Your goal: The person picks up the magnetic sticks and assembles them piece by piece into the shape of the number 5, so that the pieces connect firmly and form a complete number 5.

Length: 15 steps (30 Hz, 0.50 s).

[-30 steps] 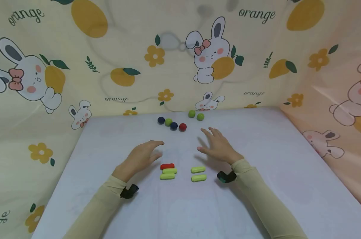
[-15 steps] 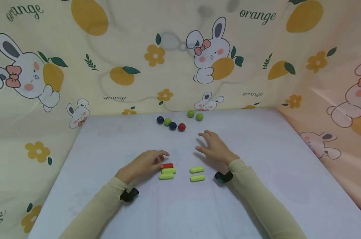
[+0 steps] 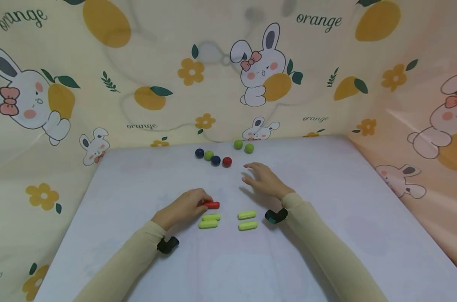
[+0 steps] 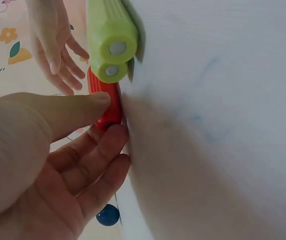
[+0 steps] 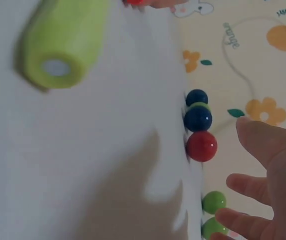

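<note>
In the head view my left hand (image 3: 184, 207) pinches a short red stick (image 3: 214, 205) between thumb and fingers. The left wrist view shows the thumb on the stick's side and fingertips near its end. Two light-green ribbed sticks (image 3: 208, 224) lie just nearer to me; seen close, they have a round grey tip (image 4: 117, 48). Another pair of light-green sticks (image 3: 247, 214) lies to their right, roughly parallel. My right hand (image 3: 267, 181) hovers beyond that pair, fingers spread and slightly bent, holding nothing.
Toward the back of the white table (image 3: 228, 268) sits a group of small balls: two dark blue (image 3: 215, 160), one green (image 3: 209, 155), one red (image 3: 227, 162). Two more green balls (image 3: 249, 148) sit right of them. A printed cloth (image 3: 152, 63) hangs behind and at the sides.
My left hand has come down to the red stick, gripped it and shifted it slightly away from the green pair. The right hand has drifted a little left, still holding nothing.
</note>
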Available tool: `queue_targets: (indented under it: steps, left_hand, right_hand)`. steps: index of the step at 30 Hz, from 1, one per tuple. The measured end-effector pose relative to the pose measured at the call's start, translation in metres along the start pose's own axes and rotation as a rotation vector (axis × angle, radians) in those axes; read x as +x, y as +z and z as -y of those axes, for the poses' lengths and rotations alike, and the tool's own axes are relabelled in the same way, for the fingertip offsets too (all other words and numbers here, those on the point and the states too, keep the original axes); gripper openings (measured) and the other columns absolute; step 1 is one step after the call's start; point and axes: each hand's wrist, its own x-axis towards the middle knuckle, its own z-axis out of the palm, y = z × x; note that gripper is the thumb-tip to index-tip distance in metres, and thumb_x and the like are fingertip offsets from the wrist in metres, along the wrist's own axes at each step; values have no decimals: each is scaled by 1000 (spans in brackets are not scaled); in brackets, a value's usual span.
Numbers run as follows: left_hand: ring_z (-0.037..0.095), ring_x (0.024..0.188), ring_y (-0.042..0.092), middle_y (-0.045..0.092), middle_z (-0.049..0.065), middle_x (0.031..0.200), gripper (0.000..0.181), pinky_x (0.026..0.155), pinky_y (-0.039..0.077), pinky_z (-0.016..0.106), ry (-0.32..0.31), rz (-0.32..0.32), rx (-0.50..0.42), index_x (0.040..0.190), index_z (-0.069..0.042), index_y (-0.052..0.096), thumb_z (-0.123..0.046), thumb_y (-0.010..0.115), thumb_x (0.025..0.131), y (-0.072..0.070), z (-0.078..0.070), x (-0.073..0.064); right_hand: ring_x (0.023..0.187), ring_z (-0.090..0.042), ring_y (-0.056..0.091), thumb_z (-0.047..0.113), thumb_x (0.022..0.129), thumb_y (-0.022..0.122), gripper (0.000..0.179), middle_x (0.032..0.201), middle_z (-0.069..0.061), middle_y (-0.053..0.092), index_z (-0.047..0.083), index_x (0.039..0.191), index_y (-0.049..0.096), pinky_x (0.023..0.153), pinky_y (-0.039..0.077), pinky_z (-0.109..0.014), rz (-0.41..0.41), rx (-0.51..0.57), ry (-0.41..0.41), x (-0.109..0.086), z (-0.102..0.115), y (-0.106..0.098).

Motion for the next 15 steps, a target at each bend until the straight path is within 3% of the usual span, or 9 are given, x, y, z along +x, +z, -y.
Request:
queue_targets:
  steps: [8,15]
  left_hand:
    - [16,95,56,66,0,107,29,91,52,34,-12,-25,-51,122,-14,69,-11,71,94,-2,1,13]
    - [17,99,57,66,1,110,27,95,53,36,-35,-14,-85,120,-15,67,-11,71,94,-6,2,26]
  right_hand:
    - [148,-36,39,38,102,59,56,155,-16,46,9,149,46,122,29,-55,67,88,19,28,7,3]
    - [144,-38,43,35,104,54,56,156,-21,43,12,153,39,119,34,-55,78,129,56,55,11,12]
